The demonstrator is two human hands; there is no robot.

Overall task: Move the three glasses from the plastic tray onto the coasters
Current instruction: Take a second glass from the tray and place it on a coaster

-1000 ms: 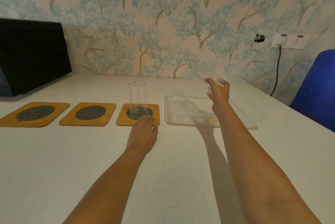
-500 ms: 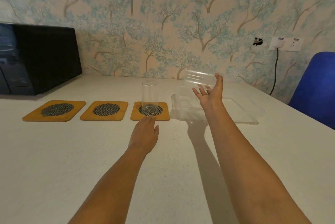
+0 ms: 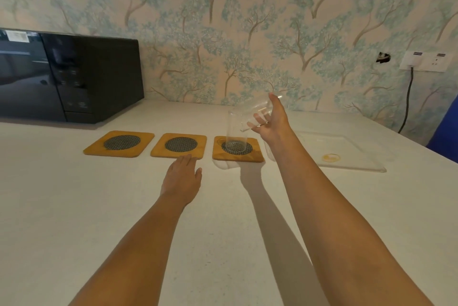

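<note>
Left hand: flat, palm down on the surface, fingers together and extended forward, forearm straight. Right hand: raised, palm turned left, thumb up, fingers wrapped around a tilted glass; forearm extended forward.

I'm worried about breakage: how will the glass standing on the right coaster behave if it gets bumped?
The standing glass is tall and narrow, so it probably tips easily. It looks like thin clear glass, likely fragile. The right hand carries another glass close beside it, so a knock seems possible.
</note>
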